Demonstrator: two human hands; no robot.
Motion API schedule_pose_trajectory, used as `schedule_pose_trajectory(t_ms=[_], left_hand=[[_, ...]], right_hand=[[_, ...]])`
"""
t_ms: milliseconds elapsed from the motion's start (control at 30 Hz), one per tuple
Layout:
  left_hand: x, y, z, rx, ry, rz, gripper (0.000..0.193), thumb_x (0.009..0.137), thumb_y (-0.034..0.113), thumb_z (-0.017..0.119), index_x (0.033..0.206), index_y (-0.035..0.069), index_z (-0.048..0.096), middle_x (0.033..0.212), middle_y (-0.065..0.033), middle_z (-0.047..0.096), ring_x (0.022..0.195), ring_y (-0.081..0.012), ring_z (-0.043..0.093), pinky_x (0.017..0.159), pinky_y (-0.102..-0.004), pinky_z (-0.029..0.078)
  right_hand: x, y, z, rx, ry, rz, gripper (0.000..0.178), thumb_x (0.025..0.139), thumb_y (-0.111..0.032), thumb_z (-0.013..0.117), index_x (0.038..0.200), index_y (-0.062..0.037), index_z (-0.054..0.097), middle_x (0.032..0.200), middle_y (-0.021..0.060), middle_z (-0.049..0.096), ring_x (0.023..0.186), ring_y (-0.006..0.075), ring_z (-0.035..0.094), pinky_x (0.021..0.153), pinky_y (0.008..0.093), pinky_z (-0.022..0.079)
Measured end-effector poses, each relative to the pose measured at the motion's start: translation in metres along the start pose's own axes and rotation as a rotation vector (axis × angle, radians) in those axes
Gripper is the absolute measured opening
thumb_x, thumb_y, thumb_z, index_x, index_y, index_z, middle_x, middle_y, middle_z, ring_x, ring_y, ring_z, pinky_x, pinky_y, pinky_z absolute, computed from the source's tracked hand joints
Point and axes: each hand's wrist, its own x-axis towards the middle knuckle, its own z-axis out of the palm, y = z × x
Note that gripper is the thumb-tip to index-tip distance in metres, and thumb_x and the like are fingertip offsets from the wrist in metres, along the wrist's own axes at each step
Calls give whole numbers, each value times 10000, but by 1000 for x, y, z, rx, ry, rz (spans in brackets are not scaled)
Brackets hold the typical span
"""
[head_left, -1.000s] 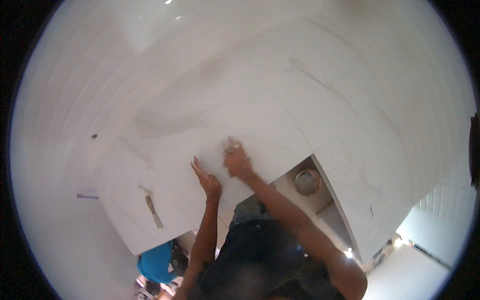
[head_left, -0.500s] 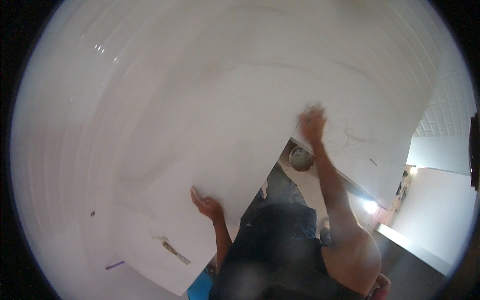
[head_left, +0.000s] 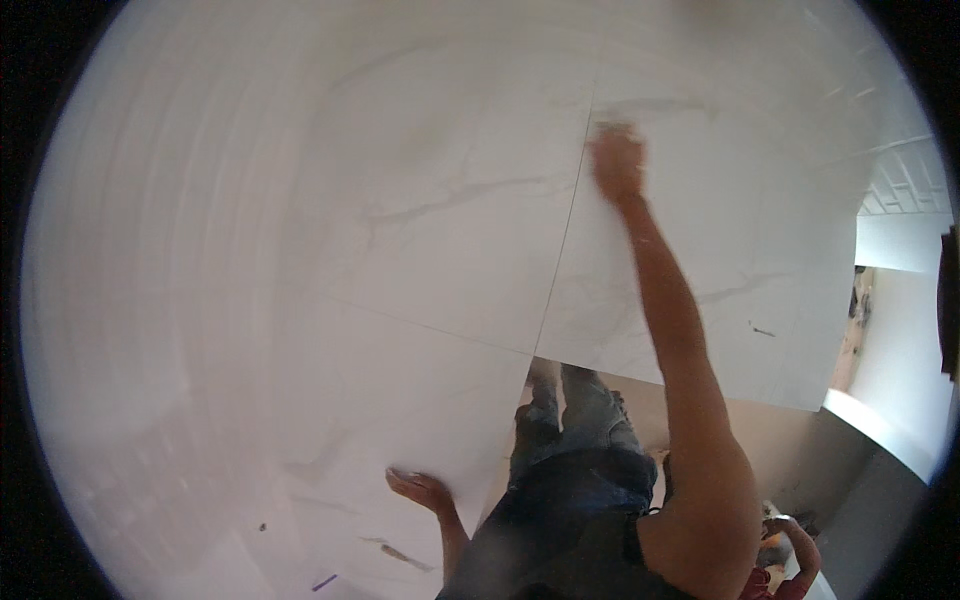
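Note:
Large white tiles with grey marble-like veins fill most of the view. A thin dark joint runs between the left tile (head_left: 450, 260) and the right tile (head_left: 720, 240). My right hand (head_left: 619, 165) is raised far up along this joint, against the right tile's edge; its fingers are smeared by motion, and whatever they may hold cannot be made out. Low on the left, my left hand (head_left: 420, 488) rests against the lower left tile (head_left: 380, 400) with its fingers stretched out, holding nothing visible.
A small brownish stick-like piece (head_left: 404, 556) and a purple strip (head_left: 325, 582) show at lower left. A small dark mark (head_left: 763, 330) is on the right tile. Another person in red (head_left: 785, 570) is at lower right, beside a grey surface (head_left: 850, 490).
My right hand has moved up along the joint. The view has shifted, so my left hand appears lower. The other person now shows more; the round bucket-like container is out of sight.

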Motion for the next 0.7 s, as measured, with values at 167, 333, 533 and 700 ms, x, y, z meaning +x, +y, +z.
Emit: schedule_pose_trajectory(t_ms=[167,333,533,700], left_hand=[[19,-1,23,231,99,-299,718,997,497,354,1444,-48,218,1375,-291,336,1271,-447,339,1077,-546,258],[122,185,91,-206,-54,7,673,1003,408,402,1465,-31,186,1470,-261,269,1355,-419,257,1123,-532,169],[227,310,133,-118,-163,292,551,988,196,401,1467,-16,229,1540,-189,230,1430,-353,194,1157,-528,117],[231,303,142,-44,-148,249,529,971,155,405,1461,1,278,1538,-160,264,1429,-326,223,1156,-523,138]], right_hand=[[-59,184,12,114,409,446,379,957,-180,465,1283,12,497,1329,213,502,1285,379,408,1068,493,314],[-76,82,87,257,210,-32,426,946,-139,468,1312,73,417,1441,256,359,1350,370,321,1143,457,227],[15,-174,-22,278,3,-675,377,950,-226,504,1281,-47,507,1421,198,413,1348,333,362,1130,523,237],[96,60,16,116,88,-3,272,909,-180,528,1144,-72,611,1258,160,580,1113,315,561,949,475,419]])
